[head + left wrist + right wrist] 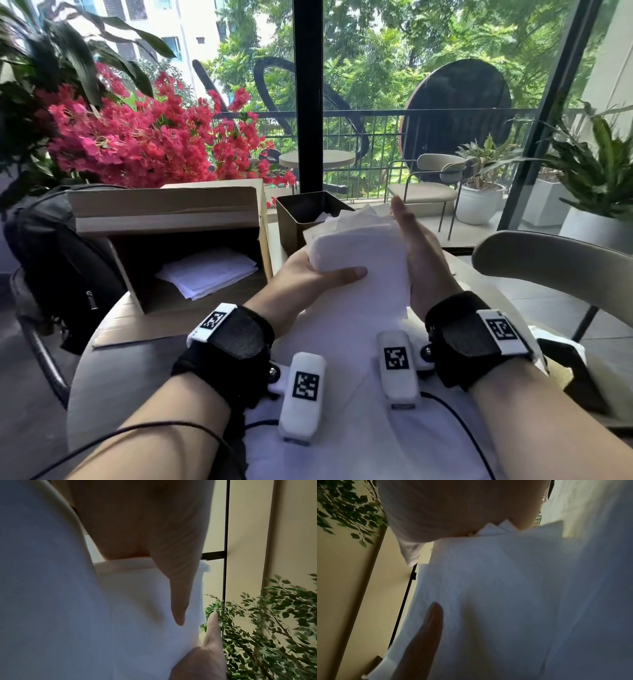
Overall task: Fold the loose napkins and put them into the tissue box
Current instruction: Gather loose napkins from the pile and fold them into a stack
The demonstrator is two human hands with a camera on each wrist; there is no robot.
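While the thick stack of white paper napkins [356, 246] is held up between both hands, just in front of the open dark metal square tissue box [301, 219], the step in hand looks like squaring the stack before it goes in. The left hand [308, 277] cups the stack from the left and below, its thumb curled over the front face. The right hand [416, 253] stands flat against the right edge, fingers straight and together, pressing rather than gripping. In the right wrist view several corners fan out unevenly at the far end of the stack, so the sheets are not yet aligned.

To do this well, I judge the flat right hand should tap the edges flush while the left keeps a firm hold, since thin paper slips and splays easily. The box already shows some white paper inside, so the stack needs to go in straight.

More loose white napkins [209, 270] lie in the open brown cardboard carton [164, 205] to the left on the pale round surface [113, 377].
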